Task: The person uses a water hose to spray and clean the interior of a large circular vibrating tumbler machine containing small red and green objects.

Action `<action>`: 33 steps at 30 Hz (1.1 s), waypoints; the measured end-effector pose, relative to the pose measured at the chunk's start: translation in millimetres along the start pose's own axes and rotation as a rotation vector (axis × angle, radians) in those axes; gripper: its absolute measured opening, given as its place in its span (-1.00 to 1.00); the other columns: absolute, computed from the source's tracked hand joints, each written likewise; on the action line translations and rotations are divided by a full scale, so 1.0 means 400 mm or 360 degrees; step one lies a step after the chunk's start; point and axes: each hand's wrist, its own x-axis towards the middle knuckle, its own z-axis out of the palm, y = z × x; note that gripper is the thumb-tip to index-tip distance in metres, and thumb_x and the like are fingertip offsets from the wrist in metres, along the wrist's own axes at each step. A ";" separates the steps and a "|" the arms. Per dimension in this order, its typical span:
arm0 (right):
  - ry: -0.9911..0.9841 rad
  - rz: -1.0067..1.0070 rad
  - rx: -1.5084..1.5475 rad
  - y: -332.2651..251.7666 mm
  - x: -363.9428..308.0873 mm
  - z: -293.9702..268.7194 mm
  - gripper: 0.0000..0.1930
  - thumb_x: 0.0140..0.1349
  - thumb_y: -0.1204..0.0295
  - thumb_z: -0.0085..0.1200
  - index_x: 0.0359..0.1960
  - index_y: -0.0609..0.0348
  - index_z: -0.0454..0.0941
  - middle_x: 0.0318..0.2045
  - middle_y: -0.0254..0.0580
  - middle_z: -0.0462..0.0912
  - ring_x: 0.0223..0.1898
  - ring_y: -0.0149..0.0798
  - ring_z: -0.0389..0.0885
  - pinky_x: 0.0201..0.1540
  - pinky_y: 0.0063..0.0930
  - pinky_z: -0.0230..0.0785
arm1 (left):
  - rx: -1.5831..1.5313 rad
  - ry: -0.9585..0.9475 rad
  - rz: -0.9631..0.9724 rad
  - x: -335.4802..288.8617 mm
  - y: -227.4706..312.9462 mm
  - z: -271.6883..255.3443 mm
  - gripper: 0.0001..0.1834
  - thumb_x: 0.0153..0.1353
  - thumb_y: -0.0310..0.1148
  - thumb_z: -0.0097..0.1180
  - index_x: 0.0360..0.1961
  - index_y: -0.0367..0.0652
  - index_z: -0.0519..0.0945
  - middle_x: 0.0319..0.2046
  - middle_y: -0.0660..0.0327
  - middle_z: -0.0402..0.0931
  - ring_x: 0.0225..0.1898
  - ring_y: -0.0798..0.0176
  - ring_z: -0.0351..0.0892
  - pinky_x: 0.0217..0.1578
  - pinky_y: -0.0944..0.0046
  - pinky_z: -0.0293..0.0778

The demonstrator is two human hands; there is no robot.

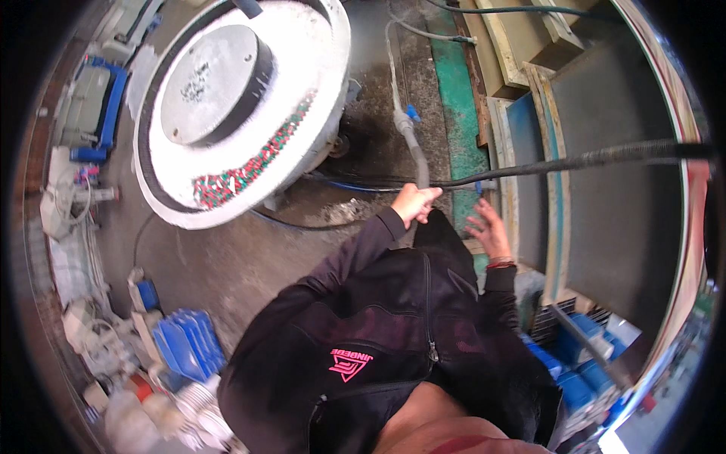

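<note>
My left hand (414,204) is closed round the grey hose (420,163), its index finger pointing to the right. The hose runs up from there along the floor, past a pale fitting with a blue valve handle (412,113). To the right, my right hand (491,231) hangs in the air with its fingers spread and nothing in it. Ahead on the left stands a large round white bowl (166,210) with a grey disc (212,83) raised in its middle. A band of small red, green and white pieces (253,172) lies in the white bowl, away from both hands.
A black corrugated hose (575,160) crosses at right above wood-framed grey panels (612,98). Thinner cables (302,225) lie on the wet floor. Blue crates (189,344) and white items stand lower left; blue containers (578,386) are lower right. A green strip (457,106) runs along the floor.
</note>
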 end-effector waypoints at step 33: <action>-0.0218 -0.0447 -0.1937 -0.368 0.528 0.207 -0.73 0.07 0.50 -0.08 -0.15 0.25 0.46 -0.27 -0.03 0.55 -0.21 -0.16 0.53 -0.14 -0.44 0.33 | -0.0445 0.0293 0.0304 0.440 0.398 -0.035 -0.60 0.15 0.00 -0.04 -0.54 -0.12 0.28 -0.78 0.38 0.14 -0.77 0.49 0.17 -0.68 0.43 0.27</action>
